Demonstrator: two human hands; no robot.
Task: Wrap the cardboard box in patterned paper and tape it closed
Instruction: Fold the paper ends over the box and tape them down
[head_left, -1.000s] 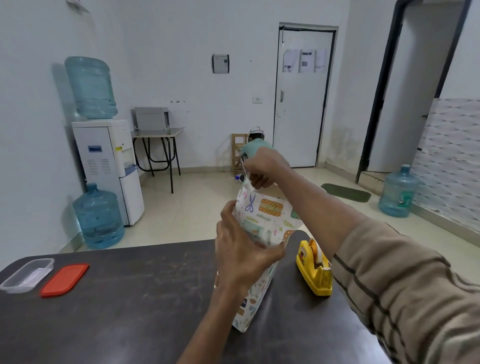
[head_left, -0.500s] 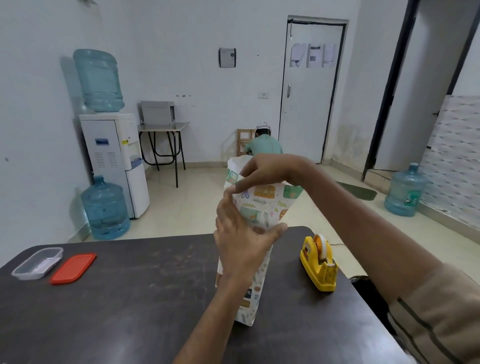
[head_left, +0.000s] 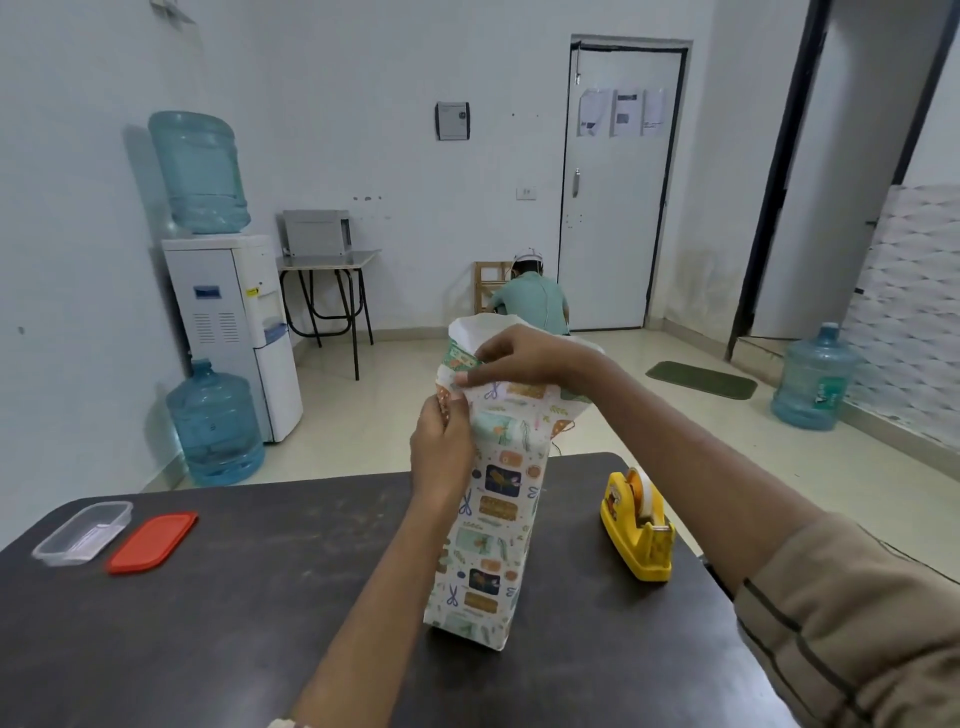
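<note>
While a folded flap is pinched by the fingertips (head_left: 475, 375) of the right hand (head_left: 524, 358), the patterned paper (head_left: 488, 519) is gripped beneath by the curled left hand (head_left: 441, 452). The cardboard box, hidden inside, is stood on end on the table (head_left: 260, 597), its long axis upright beneath the hands. The tape dispenser (head_left: 636, 525) is set nearer the right hand. No writing is legible.

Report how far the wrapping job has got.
Done: the paper stands upright, wrapped round with its sides covered; what is inside is hidden. In hand: the left hand holds the top edge while the right hand pinches a flap at the open upper end. Left: finish folding that end and tape it; the tape dispenser sits untouched on the table.
</note>
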